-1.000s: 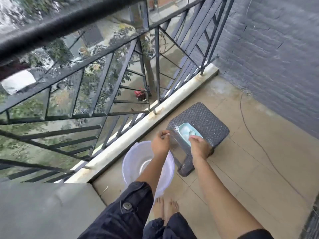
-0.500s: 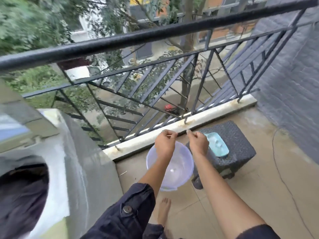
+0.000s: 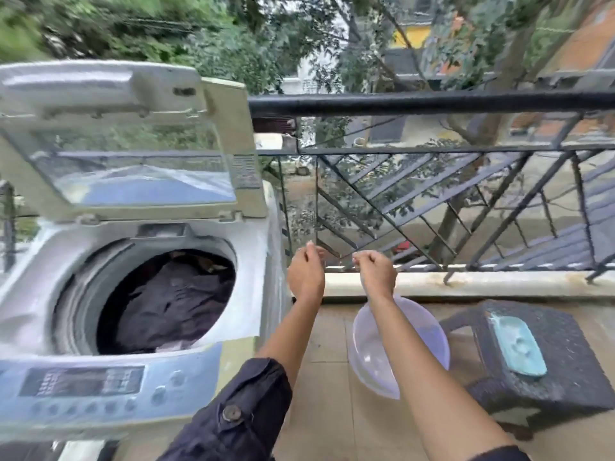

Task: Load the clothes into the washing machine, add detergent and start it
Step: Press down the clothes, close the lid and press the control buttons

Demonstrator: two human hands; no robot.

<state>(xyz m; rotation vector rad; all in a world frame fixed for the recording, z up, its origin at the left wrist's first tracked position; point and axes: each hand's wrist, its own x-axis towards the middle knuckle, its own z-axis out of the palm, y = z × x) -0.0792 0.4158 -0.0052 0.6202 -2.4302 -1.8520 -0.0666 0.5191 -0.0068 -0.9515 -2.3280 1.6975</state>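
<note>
Hovering just right of the washing machine (image 3: 253,287), left hand (image 3: 305,272) and right hand (image 3: 376,272) curl as if pinching something, cannot tell what; clothes (image 3: 173,301) lie inside it, lid (image 3: 133,144) up, likely awaiting detergent.

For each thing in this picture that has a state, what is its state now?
Lid: raised, open.
Drum: loaded with dark clothes.
Basin: upright on the floor, looks empty.
Soap dish: lying on the stool.
Left hand: fingertips pinched; what it holds is too small to tell.
Right hand: the same.
</note>
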